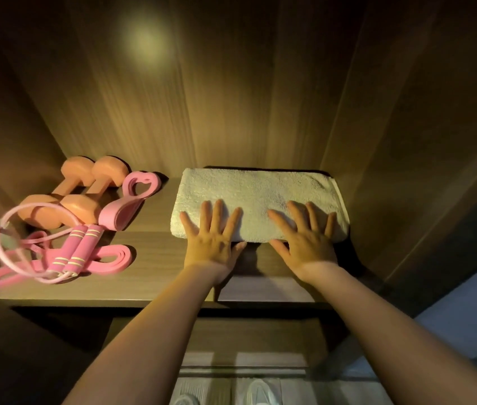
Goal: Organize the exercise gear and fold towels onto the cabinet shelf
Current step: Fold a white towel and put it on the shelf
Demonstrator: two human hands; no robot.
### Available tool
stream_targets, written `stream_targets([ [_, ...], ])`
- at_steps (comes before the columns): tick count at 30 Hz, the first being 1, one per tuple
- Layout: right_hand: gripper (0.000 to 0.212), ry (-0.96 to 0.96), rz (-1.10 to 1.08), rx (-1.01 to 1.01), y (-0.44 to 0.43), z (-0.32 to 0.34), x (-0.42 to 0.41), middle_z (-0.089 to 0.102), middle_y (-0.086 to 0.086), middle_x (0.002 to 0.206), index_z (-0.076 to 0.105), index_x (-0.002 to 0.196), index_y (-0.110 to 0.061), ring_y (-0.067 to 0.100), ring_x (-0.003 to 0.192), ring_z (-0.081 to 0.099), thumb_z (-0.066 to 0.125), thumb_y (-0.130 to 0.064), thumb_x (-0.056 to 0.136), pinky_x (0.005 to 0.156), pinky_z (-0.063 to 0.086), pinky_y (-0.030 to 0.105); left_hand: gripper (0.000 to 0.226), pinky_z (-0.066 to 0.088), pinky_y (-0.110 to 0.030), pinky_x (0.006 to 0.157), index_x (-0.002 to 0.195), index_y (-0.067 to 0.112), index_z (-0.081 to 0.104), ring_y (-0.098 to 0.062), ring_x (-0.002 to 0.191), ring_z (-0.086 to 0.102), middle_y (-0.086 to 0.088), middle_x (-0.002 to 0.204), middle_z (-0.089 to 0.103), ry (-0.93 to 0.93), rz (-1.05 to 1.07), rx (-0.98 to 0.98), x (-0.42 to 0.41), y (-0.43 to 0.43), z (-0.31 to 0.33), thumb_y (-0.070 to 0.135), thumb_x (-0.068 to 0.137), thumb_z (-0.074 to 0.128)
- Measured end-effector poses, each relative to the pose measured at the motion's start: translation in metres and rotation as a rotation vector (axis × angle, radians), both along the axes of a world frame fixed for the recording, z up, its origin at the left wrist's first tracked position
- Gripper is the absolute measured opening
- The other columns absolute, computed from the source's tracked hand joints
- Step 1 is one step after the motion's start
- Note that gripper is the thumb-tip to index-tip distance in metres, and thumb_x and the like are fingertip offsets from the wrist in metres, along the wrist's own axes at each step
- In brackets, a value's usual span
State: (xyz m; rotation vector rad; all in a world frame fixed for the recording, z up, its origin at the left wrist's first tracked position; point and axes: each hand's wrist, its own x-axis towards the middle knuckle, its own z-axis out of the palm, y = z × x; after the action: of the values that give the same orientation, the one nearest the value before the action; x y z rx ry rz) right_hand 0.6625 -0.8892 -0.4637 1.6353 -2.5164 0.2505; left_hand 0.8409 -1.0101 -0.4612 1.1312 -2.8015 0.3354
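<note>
The folded white towel (260,194) lies on the right half of the cabinet shelf (149,276), its long side running left to right and its far edge close to the wooden back wall (231,97). You have both hands on its near part. Your left hand (212,244) is flat and open, with its fingers spread across the towel's near left portion. Your right hand (304,244) is also flat and spread, on the near right portion. Neither hand grips anything. The fingers rest on top of the cloth, while both thumbs point inward just in front of the towel's near edge, and your wrists hang over the bare shelf.

Well apart from the towel, on the left half of the shelf, a pair of orange dumbbells (80,204) lies side by side. A pink band with a heart-shaped opening (120,213) lies just beside them. Nearer you, the pink jump rope handles (77,247) rest on a flat pink resistance band (114,260), and the thin cord loops out to the left. Below the shelf, pale shoes (260,393) show at the bottom edge.
</note>
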Motion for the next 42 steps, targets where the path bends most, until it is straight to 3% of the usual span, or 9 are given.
stream_targets([
  [7, 0.058, 0.047, -0.006, -0.058, -0.026, -0.003, -0.018, 0.011, -0.004, 0.163, 0.011, 0.149, -0.054, 0.034, 0.149, 0.005, 0.035, -0.057, 0.096, 0.113, -0.002, 0.069, 0.069, 0.003, -0.071, 0.107, 0.155, 0.033, 0.001, -0.037, 0.147, 0.003, -0.012, 0.161, 0.007, 0.099, -0.023, -0.066, -0.018, -0.019, 0.0, 0.056, 0.096, 0.027],
  [18, 0.061, 0.104, -0.006, -0.107, -0.044, -0.007, -0.032, 0.028, -0.001, 0.158, 0.024, 0.148, -0.049, 0.035, 0.145, 0.022, 0.045, -0.058, 0.092, 0.11, 0.012, 0.072, 0.066, 0.011, -0.074, 0.106, 0.154, 0.029, 0.023, -0.042, 0.144, 0.019, -0.016, 0.157, 0.025, 0.139, -0.037, -0.066, -0.032, -0.037, -0.005, 0.048, 0.095, 0.045],
  [23, 0.06, 0.085, 0.003, -0.105, -0.045, -0.006, -0.035, 0.02, -0.003, 0.16, 0.018, 0.148, -0.051, 0.033, 0.147, 0.014, 0.039, -0.06, 0.093, 0.111, 0.004, 0.07, 0.064, 0.002, -0.07, 0.108, 0.155, 0.032, 0.016, -0.037, 0.148, 0.009, -0.012, 0.161, 0.015, 0.13, -0.081, -0.023, -0.029, -0.042, 0.002, 0.055, 0.096, 0.026],
  [26, 0.057, 0.051, 0.035, -0.109, -0.047, 0.003, -0.037, 0.02, -0.004, 0.156, 0.021, 0.146, -0.051, 0.034, 0.146, 0.014, 0.04, -0.06, 0.093, 0.11, 0.001, 0.073, 0.059, 0.007, -0.066, 0.109, 0.151, 0.04, 0.022, -0.031, 0.148, 0.011, -0.007, 0.16, 0.017, 0.265, -0.026, 0.054, -0.014, -0.053, 0.02, 0.06, 0.096, 0.018],
  [29, 0.06, 0.076, 0.043, -0.096, -0.048, 0.007, -0.041, 0.017, -0.002, 0.158, 0.019, 0.148, -0.048, 0.036, 0.145, 0.012, 0.041, -0.06, 0.093, 0.109, 0.003, 0.075, 0.056, 0.016, -0.062, 0.111, 0.15, 0.048, 0.017, -0.037, 0.148, 0.008, -0.006, 0.163, 0.001, 0.445, 0.147, 0.346, 0.002, -0.07, 0.025, 0.064, 0.097, 0.022],
  [31, 0.063, 0.1, 0.035, -0.073, -0.048, 0.006, -0.045, 0.011, -0.002, 0.161, 0.014, 0.15, -0.049, 0.036, 0.148, 0.005, 0.038, -0.063, 0.094, 0.109, 0.0, 0.074, 0.057, 0.026, -0.053, 0.111, 0.15, 0.046, 0.022, -0.042, 0.144, 0.016, -0.011, 0.162, 0.002, 0.514, 0.138, 0.496, 0.004, -0.072, 0.026, 0.064, 0.096, 0.026],
  [34, 0.064, 0.091, 0.036, -0.038, -0.049, 0.005, -0.052, 0.006, -0.004, 0.162, 0.009, 0.15, -0.051, 0.036, 0.149, -0.001, 0.034, -0.066, 0.093, 0.109, 0.001, 0.075, 0.053, 0.035, -0.05, 0.104, 0.15, 0.045, 0.024, -0.045, 0.135, 0.027, -0.014, 0.157, 0.009, 0.514, 0.131, 0.467, -0.003, -0.069, 0.026, 0.058, 0.099, 0.03],
  [38, 0.064, 0.075, 0.035, -0.018, -0.052, 0.005, -0.054, 0.005, -0.004, 0.163, 0.008, 0.15, -0.052, 0.036, 0.149, -0.004, 0.033, -0.067, 0.093, 0.109, 0.001, 0.075, 0.054, 0.036, -0.051, 0.104, 0.15, 0.046, 0.02, -0.044, 0.136, 0.026, -0.013, 0.158, 0.007, 0.477, 0.144, 0.47, -0.002, -0.072, 0.023, 0.06, 0.098, 0.026],
  [42, 0.064, 0.049, 0.038, -0.012, -0.05, 0.007, -0.054, 0.0, -0.004, 0.163, 0.003, 0.149, -0.053, 0.036, 0.149, -0.008, 0.029, -0.068, 0.092, 0.11, -0.002, 0.074, 0.059, 0.019, -0.061, 0.112, 0.153, 0.044, 0.01, -0.039, 0.149, 0.0, -0.01, 0.163, -0.004, 0.28, 0.057, 0.139, -0.006, -0.071, 0.021, 0.062, 0.097, 0.014],
])
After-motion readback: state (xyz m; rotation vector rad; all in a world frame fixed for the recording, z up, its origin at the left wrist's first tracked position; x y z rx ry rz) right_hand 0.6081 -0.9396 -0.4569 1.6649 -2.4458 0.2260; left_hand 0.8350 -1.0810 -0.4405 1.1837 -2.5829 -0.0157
